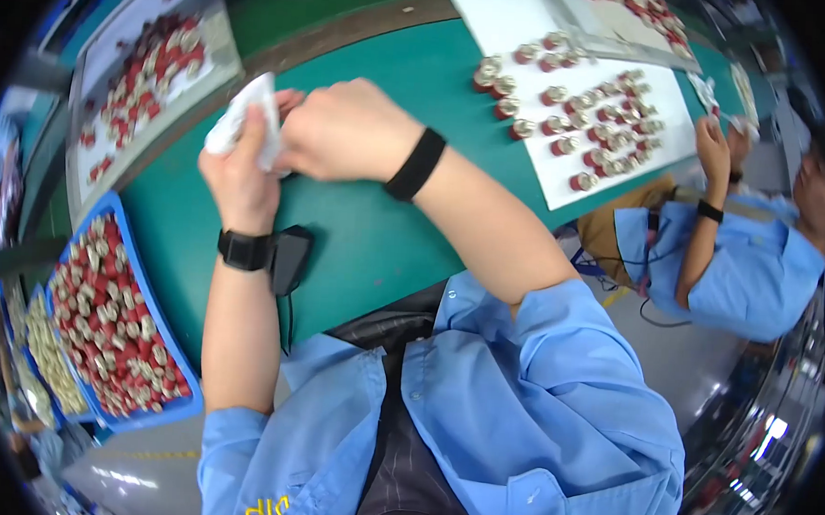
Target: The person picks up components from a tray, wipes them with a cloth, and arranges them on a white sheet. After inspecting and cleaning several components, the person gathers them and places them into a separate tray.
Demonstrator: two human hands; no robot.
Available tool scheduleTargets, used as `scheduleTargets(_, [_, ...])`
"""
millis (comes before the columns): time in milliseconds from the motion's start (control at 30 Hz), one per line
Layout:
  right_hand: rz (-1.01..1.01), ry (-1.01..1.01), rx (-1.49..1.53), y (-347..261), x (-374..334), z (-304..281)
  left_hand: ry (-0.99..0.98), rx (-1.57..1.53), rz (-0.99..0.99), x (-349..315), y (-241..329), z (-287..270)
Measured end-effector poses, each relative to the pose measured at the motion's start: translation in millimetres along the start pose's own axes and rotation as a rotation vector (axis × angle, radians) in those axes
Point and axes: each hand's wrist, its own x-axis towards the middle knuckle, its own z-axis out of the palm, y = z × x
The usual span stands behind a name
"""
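— What do the hands hold?
— The left hand (240, 169) pinches a white cloth (244, 118) above the green tabletop (377, 228); the right hand (344, 131) is curled shut against it.
— And the containers?
— The blue tray (153, 309) at left is heaped with small red-and-silver parts (111, 321).

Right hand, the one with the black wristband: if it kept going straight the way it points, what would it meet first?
The right hand points toward the person's left, so it would first meet the white cloth held in the left hand; they look already touching, though depth is unclear.
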Motion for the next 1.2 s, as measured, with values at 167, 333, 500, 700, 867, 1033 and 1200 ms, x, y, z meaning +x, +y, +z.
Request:
scheduleTargets(167, [-0.123,-0.038,-0.145,-49,-24,-49,0.096,-0.003,-0.091,14,-4,-19])
scheduleTargets(333, [-0.086,0.299,0.047,-51,-80,-88,-0.039,0.061,-0.184,5,1,-12])
scheduleTargets(500, [0.398,0.402,0.172,-18,-149,-108,-0.219,0.109,-0.276,4,0,-5])
scheduleTargets(700, [0.415,0.342,-0.23,23,-159,-143,-0.287,0.086,-0.361,6,1,-15])
scheduleTargets(867, [0.168,0.231,-0.482,38,-127,-143,-0.279,0.073,-0.381,6,2,-13])
scheduleTargets(1033, [0.273,0.264,-0.629,51,-103,-88,-0.264,0.064,-0.385,5,1,-11])
scheduleTargets(1200, [0.503,0.122,-0.646,61,-83,-72,-0.267,0.068,-0.384,6,-2,-17])
